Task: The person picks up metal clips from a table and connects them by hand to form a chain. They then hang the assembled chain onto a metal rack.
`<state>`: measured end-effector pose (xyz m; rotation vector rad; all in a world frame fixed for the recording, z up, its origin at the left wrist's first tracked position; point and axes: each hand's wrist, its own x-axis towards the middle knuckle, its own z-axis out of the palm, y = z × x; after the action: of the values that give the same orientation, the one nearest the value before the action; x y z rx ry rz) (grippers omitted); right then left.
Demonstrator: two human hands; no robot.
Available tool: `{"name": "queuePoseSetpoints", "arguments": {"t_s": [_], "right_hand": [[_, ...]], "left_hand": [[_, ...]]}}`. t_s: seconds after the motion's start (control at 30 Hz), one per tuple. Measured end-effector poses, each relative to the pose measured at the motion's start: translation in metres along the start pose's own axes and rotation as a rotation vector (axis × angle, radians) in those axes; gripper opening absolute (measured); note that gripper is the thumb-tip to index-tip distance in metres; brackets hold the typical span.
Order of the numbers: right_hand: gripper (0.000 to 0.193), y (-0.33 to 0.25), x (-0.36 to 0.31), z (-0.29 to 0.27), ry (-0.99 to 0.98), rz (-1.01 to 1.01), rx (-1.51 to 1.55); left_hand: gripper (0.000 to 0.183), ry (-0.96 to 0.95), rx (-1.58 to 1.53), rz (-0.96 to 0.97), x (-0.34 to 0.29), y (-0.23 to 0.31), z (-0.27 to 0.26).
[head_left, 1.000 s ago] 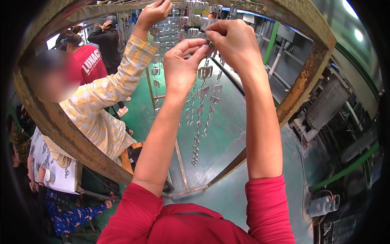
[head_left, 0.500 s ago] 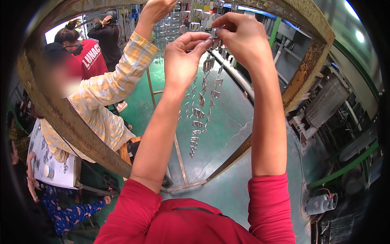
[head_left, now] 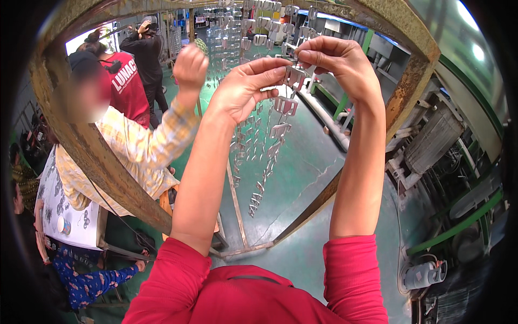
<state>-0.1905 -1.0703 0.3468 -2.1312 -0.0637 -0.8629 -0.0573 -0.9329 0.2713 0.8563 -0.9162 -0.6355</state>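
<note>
Strings of small shiny metal pieces (head_left: 279, 132) hang down below my raised hands. My left hand (head_left: 243, 89) pinches the edge of a silvery metal piece (head_left: 295, 79) between thumb and fingertips. Just above and to the right, my right hand (head_left: 341, 63) has thumb and forefinger pressed together at the top of that string. What lies between those right fingertips is too small to make out. Directly beneath the held piece hangs a similar metal piece (head_left: 285, 106), with more trailing toward the floor.
A rusty metal frame (head_left: 413, 89) surrounds the hanging strings. More metal pieces (head_left: 261, 24) hang farther back. At left, a co-worker in a yellow checked shirt (head_left: 143, 137) has an arm raised inside the frame. A white table (head_left: 75, 224) with a paper cup and a grey gas cylinder (head_left: 423, 275) flank the frame.
Both hands have come slightly lower, and my right hand has shifted right. The string under them has swung, and its pieces sit nearer. The co-worker's raised hand has dropped lower.
</note>
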Motion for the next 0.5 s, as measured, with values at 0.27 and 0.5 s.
{"name": "queuePoseSetpoints", "arguments": {"t_s": [0.27, 0.5], "right_hand": [[0.021, 0.003, -0.0021, -0.0061, -0.135, -0.016, 0.042], [0.021, 0.0013, -0.0043, -0.0007, -0.096, 0.005, 0.071]], "left_hand": [[0.028, -0.112, -0.153, -0.084, -0.0011, -0.0056, -0.0024], [0.033, -0.167, -0.09, -0.127, -0.0021, -0.0061, -0.0002]]}}
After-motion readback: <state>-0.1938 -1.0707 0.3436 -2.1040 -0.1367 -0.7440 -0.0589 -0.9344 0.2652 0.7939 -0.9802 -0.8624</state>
